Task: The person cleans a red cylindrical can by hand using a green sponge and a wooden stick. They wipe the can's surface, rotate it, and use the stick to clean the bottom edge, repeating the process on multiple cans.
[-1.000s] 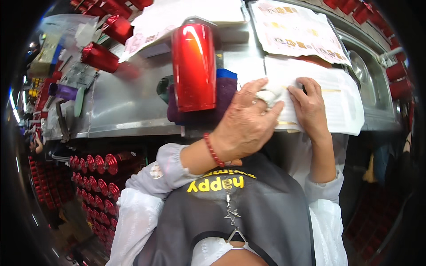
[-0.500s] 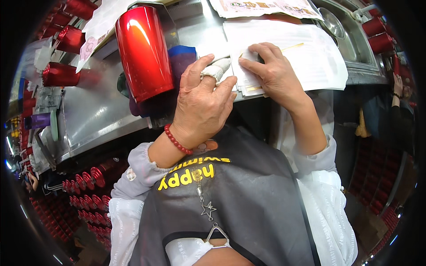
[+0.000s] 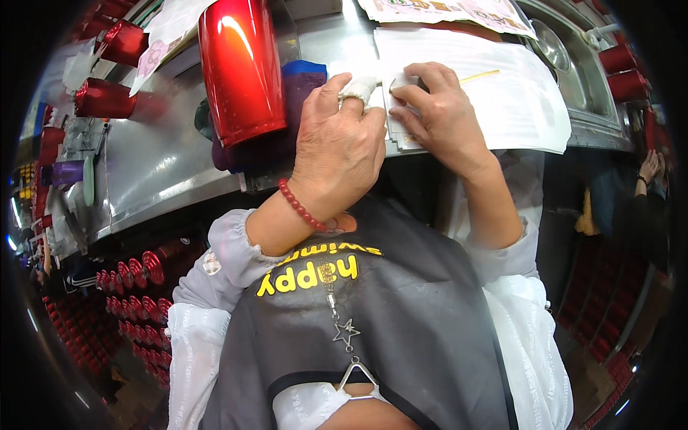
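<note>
My left hand (image 3: pixel 340 143), a red bead bracelet (image 3: pixel 299 206) at its wrist, reaches over the bench's front edge with fingers apart. One finger wears a white wrap (image 3: pixel 361 89), and I see nothing held there. My right hand (image 3: pixel 444 115) bends its fingers over the left part of a stack of white sheets (image 3: pixel 516 93); what lies under the fingertips is hidden. A thin gold strip (image 3: pixel 480 75) lies on the top sheet beyond that hand. Left of my left hand, a glossy red cylinder (image 3: pixel 244 72) lies on dark purple cloth (image 3: pixel 301 93).
Patterned printed sheets (image 3: pixel 448 11) lie behind the white stack. A steel sink (image 3: pixel 573 57) is at the far right. More red cylinders (image 3: pixel 106 98) stand at the left, with racks of red parts (image 3: pixel 140 276) below. Another person's hand (image 3: pixel 651 166) shows at the far right.
My left hand's fingers have shifted slightly. My right hand's fingers have bent further over the sheet's left part. The whole view has shifted a little.
</note>
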`<action>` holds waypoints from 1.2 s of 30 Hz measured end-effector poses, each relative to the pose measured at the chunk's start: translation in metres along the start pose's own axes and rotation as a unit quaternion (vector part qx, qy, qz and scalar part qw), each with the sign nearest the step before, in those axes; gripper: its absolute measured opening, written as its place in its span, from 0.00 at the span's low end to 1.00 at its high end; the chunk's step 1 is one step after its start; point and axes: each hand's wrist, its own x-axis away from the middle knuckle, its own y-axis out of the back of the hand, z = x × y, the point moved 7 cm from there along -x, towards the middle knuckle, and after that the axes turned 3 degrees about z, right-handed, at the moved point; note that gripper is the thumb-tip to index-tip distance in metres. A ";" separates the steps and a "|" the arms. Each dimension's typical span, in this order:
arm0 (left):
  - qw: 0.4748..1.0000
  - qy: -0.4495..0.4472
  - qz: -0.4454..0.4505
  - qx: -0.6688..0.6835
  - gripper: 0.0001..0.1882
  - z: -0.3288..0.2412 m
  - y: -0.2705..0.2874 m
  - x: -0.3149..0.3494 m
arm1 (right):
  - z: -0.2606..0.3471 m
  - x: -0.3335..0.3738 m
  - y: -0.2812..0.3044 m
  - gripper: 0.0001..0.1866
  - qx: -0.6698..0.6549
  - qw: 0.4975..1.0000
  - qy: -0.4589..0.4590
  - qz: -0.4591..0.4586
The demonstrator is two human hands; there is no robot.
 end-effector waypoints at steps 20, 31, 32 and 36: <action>0.977 -0.065 -0.204 0.003 0.14 0.008 0.071 0.043 | 0.014 -0.019 0.015 0.06 -0.097 0.995 0.016 -0.028; 0.975 0.145 -0.122 0.117 0.43 0.127 0.053 0.097 | 0.081 -0.058 0.030 0.10 -0.221 0.974 0.051 0.026; 0.979 0.145 -0.114 0.091 0.43 0.129 0.052 0.098 | 0.083 -0.059 0.031 0.10 -0.226 0.972 0.055 0.026; 0.978 0.145 -0.136 0.062 0.43 0.120 0.060 0.091 | 0.094 -0.063 0.031 0.11 -0.247 0.966 0.070 0.032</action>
